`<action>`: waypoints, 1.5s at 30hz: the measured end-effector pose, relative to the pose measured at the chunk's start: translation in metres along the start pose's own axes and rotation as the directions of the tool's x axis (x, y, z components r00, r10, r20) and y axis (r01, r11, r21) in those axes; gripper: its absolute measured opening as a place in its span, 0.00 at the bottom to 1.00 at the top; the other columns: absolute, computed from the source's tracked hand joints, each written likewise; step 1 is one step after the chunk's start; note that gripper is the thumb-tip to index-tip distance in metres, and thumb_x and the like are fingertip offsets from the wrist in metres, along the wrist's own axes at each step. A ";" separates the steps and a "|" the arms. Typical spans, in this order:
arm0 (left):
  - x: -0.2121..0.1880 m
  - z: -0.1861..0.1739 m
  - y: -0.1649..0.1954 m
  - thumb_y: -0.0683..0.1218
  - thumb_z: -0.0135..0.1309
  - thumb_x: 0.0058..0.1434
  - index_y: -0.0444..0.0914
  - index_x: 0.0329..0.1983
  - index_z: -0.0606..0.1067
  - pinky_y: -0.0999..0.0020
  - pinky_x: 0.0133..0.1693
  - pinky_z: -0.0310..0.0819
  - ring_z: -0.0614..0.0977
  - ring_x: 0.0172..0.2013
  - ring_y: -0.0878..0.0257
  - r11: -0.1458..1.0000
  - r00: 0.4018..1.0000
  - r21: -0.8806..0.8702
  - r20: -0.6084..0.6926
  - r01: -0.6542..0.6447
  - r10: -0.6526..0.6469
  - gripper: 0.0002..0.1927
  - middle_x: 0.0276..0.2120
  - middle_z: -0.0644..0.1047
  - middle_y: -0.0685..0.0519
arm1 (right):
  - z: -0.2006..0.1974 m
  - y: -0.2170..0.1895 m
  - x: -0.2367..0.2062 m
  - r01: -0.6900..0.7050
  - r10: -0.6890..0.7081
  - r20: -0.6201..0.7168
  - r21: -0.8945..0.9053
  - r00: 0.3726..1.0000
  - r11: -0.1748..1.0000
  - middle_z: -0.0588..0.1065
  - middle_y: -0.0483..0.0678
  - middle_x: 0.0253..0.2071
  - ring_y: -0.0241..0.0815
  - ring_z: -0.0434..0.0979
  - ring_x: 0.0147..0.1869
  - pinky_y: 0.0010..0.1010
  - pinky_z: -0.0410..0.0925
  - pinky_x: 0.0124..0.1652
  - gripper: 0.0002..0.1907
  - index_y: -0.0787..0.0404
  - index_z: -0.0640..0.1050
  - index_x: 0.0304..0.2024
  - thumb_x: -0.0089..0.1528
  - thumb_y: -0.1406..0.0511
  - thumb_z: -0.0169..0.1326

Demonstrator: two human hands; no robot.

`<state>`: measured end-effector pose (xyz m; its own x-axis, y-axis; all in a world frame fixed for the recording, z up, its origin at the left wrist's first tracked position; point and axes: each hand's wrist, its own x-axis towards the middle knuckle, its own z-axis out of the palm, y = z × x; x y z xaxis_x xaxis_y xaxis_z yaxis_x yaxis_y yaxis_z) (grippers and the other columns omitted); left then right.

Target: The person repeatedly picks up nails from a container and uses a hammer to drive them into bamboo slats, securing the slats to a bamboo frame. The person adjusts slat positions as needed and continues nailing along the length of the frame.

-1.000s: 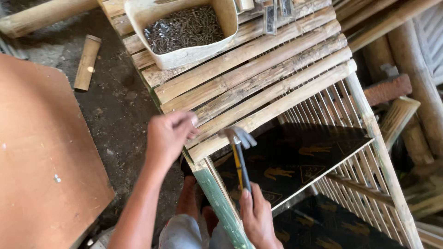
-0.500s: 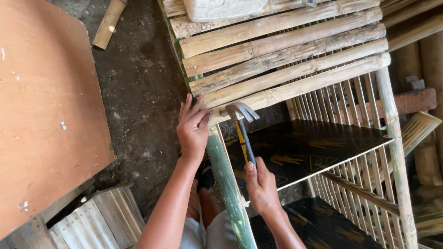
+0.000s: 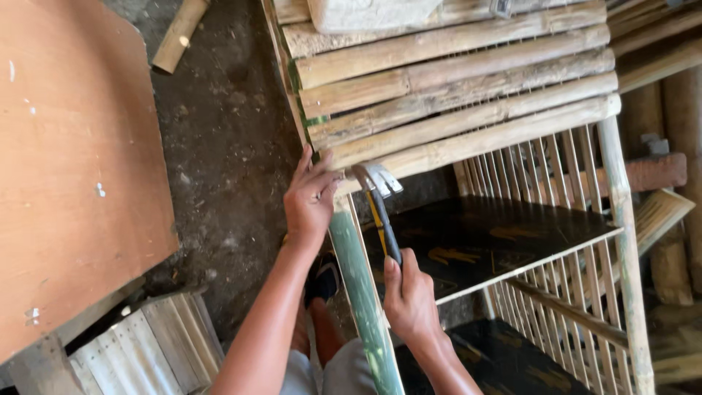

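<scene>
Hammer (image 3: 379,201), steel claw head, black-yellow handle, gripped by right hand (image 3: 411,300) fingers; left hand (image 3: 311,197) fingers spread.

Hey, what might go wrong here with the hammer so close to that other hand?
The left hand pinches at the front bamboo slat right beside the hammer head, so a slightly off strike could hit its fingers. The right hand grips the handle low, so aim may wander and a glancing blow could perhaps split the slat.

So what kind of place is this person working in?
Probably a small, informal bamboo furniture workshop: a half-built bamboo rack, a claw hammer in the right hand, a bare dirt floor with an offcut.
</scene>
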<state>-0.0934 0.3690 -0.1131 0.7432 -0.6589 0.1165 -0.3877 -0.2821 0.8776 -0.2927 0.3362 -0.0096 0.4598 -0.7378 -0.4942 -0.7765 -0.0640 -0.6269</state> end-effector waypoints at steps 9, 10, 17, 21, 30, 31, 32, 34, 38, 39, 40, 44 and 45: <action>-0.008 -0.022 0.001 0.49 0.67 0.61 0.35 0.52 0.81 0.57 0.63 0.73 0.73 0.67 0.49 0.885 0.954 0.366 0.189 -0.287 0.231 0.20 0.64 0.73 0.45 | 0.005 0.015 -0.005 -0.070 0.070 -0.005 -0.004 0.998 0.998 0.71 0.60 0.18 0.62 0.74 0.20 0.49 0.63 0.24 0.16 0.63 0.68 0.41 0.70 0.56 0.42; -0.008 -0.023 0.000 0.49 0.67 0.60 0.34 0.52 0.81 0.57 0.62 0.74 0.73 0.66 0.48 0.874 0.948 0.377 0.202 -0.308 0.247 0.20 0.64 0.73 0.44 | 0.005 0.014 -0.005 -0.042 0.042 -0.016 0.008 0.999 0.999 0.71 0.60 0.17 0.62 0.74 0.21 0.49 0.63 0.24 0.16 0.63 0.68 0.41 0.70 0.56 0.42; -0.007 -0.024 -0.003 0.50 0.66 0.60 0.34 0.50 0.82 0.56 0.61 0.74 0.72 0.67 0.49 0.903 0.956 0.347 0.230 -0.254 0.180 0.20 0.67 0.71 0.44 | 0.004 0.018 0.001 -0.075 0.075 0.023 0.011 0.997 0.997 0.71 0.58 0.16 0.57 0.74 0.17 0.47 0.64 0.23 0.18 0.64 0.68 0.39 0.70 0.55 0.41; -0.002 -0.027 -0.005 0.54 0.69 0.55 0.42 0.41 0.85 0.42 0.68 0.57 0.61 0.70 0.45 0.887 0.958 0.397 0.249 -0.237 0.145 0.16 0.66 0.72 0.52 | -0.009 0.010 -0.004 -0.111 0.109 0.062 0.023 0.992 0.994 0.70 0.52 0.16 0.46 0.70 0.17 0.43 0.62 0.21 0.18 0.63 0.70 0.39 0.70 0.55 0.41; -0.003 -0.029 -0.004 0.61 0.63 0.58 0.45 0.45 0.85 0.46 0.69 0.55 0.61 0.71 0.49 0.905 0.968 0.394 0.242 -0.159 0.064 0.19 0.68 0.71 0.58 | -0.005 -0.033 -0.017 0.235 -0.218 -0.102 0.191 0.971 0.953 0.67 0.43 0.17 0.33 0.65 0.17 0.29 0.58 0.19 0.17 0.65 0.68 0.40 0.70 0.57 0.38; -0.003 -0.029 -0.004 0.60 0.64 0.59 0.45 0.45 0.85 0.45 0.69 0.55 0.62 0.71 0.48 0.893 0.966 0.417 0.250 -0.167 0.065 0.19 0.67 0.71 0.57 | 0.000 -0.034 -0.007 0.056 -0.058 0.021 0.085 0.998 0.995 0.68 0.44 0.16 0.34 0.66 0.16 0.31 0.59 0.18 0.16 0.64 0.68 0.40 0.70 0.57 0.38; -0.003 -0.027 -0.003 0.60 0.64 0.59 0.46 0.45 0.85 0.45 0.68 0.55 0.62 0.71 0.48 0.881 0.964 0.439 0.256 -0.177 0.066 0.18 0.67 0.71 0.57 | 0.000 -0.033 -0.006 -0.112 0.116 0.121 -0.044 0.986 0.993 0.68 0.44 0.14 0.34 0.68 0.14 0.32 0.60 0.17 0.16 0.64 0.68 0.39 0.69 0.57 0.39; -0.004 -0.027 -0.003 0.59 0.65 0.59 0.46 0.46 0.85 0.45 0.68 0.57 0.63 0.70 0.48 0.880 0.968 0.437 0.236 -0.185 0.086 0.18 0.67 0.71 0.56 | -0.004 -0.030 -0.005 0.008 -0.009 0.016 0.056 1.000 0.998 0.70 0.48 0.14 0.36 0.70 0.16 0.34 0.62 0.19 0.17 0.64 0.71 0.39 0.69 0.56 0.41; -0.008 -0.030 -0.002 0.55 0.67 0.57 0.42 0.58 0.78 0.49 0.68 0.59 0.65 0.70 0.50 0.969 0.972 0.237 0.234 -0.072 0.015 0.26 0.70 0.66 0.50 | -0.005 -0.022 -0.017 0.383 -0.308 -0.256 0.337 0.916 0.860 0.68 0.53 0.16 0.43 0.68 0.16 0.38 0.62 0.19 0.18 0.64 0.68 0.39 0.71 0.55 0.39; -0.009 -0.031 -0.001 0.53 0.67 0.57 0.41 0.62 0.76 0.50 0.68 0.59 0.65 0.70 0.51 0.985 0.972 0.170 0.236 -0.024 -0.017 0.30 0.72 0.64 0.47 | -0.003 -0.021 -0.015 0.278 -0.249 -0.157 0.205 0.956 0.938 0.69 0.54 0.17 0.49 0.70 0.19 0.41 0.62 0.20 0.17 0.65 0.68 0.39 0.71 0.56 0.41; -0.011 -0.033 -0.001 0.50 0.66 0.57 0.39 0.66 0.71 0.52 0.70 0.59 0.64 0.71 0.50 0.989 0.977 0.144 0.211 -0.021 -0.011 0.34 0.73 0.64 0.46 | 0.000 -0.020 -0.011 0.164 -0.161 -0.060 0.055 0.985 0.985 0.70 0.56 0.17 0.54 0.71 0.21 0.44 0.63 0.22 0.17 0.65 0.68 0.39 0.71 0.56 0.43; -0.012 -0.035 -0.003 0.44 0.67 0.53 0.34 0.74 0.60 0.54 0.69 0.57 0.61 0.72 0.45 0.997 0.985 0.077 0.170 -0.006 -0.007 0.46 0.73 0.60 0.41 | 0.009 -0.015 -0.003 0.041 -0.041 0.006 0.002 0.999 0.999 0.72 0.58 0.17 0.60 0.77 0.21 0.47 0.66 0.23 0.15 0.64 0.71 0.40 0.68 0.58 0.44; -0.011 -0.037 -0.004 0.44 0.69 0.51 0.33 0.73 0.58 0.53 0.68 0.56 0.60 0.71 0.44 0.996 0.976 0.083 0.211 0.039 -0.056 0.48 0.72 0.59 0.39 | 0.013 -0.012 -0.002 0.127 -0.124 -0.042 0.051 0.991 0.991 0.72 0.58 0.17 0.59 0.77 0.20 0.47 0.66 0.23 0.15 0.64 0.70 0.39 0.68 0.58 0.43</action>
<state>-0.0794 0.4030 -0.1009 0.6319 -0.7743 -0.0337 -0.4017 -0.3644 0.8401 -0.2786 0.3471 -0.0083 0.5343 -0.7518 -0.3865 -0.6892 -0.1228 -0.7140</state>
